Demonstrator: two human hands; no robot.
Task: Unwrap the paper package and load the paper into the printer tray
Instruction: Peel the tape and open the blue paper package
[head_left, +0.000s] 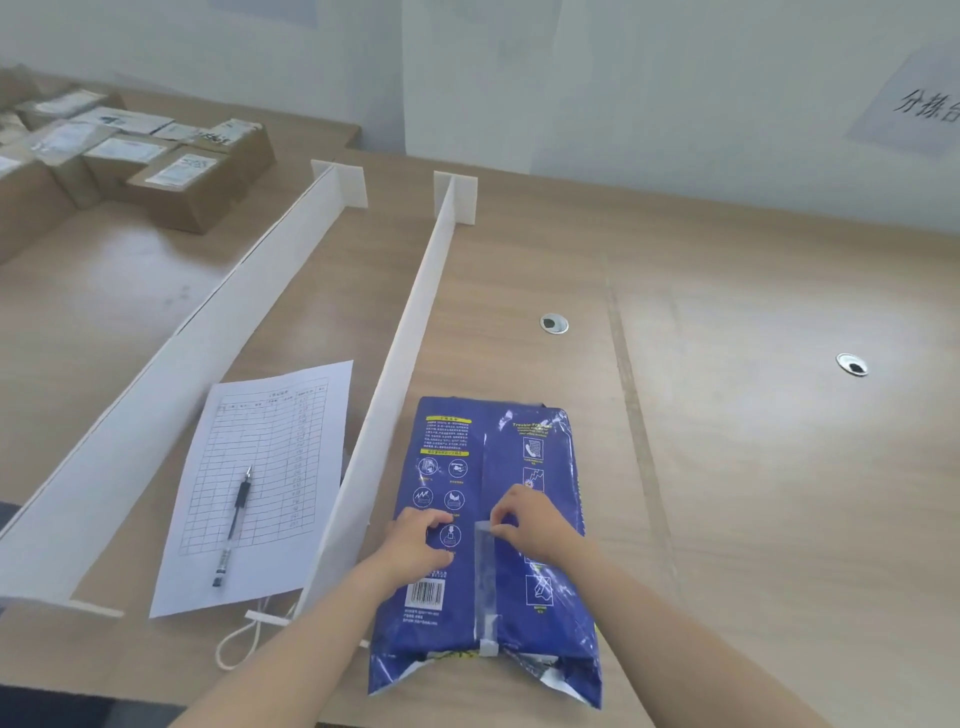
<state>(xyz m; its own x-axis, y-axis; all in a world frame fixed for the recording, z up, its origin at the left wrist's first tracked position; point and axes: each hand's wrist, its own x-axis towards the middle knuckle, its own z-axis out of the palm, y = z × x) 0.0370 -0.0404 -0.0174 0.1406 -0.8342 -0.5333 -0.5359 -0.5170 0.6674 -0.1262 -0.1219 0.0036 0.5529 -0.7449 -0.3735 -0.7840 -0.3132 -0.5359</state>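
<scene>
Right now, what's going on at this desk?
A person is unwrapping a blue paper package lying on the wooden desk. The left hand presses it flat while the right hand pinches at the centre seam strip. The near end looks partly torn, the rest still wrapped. No printer tray is in view.

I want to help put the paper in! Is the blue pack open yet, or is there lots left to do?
Partly. The near end of the blue package already looks torn open. Now the left hand presses it flat while the right hand pinches at the seam strip down the middle. Still left: taking off the wrapper, pulling the paper out and loading it. No printer tray is in view.
</scene>
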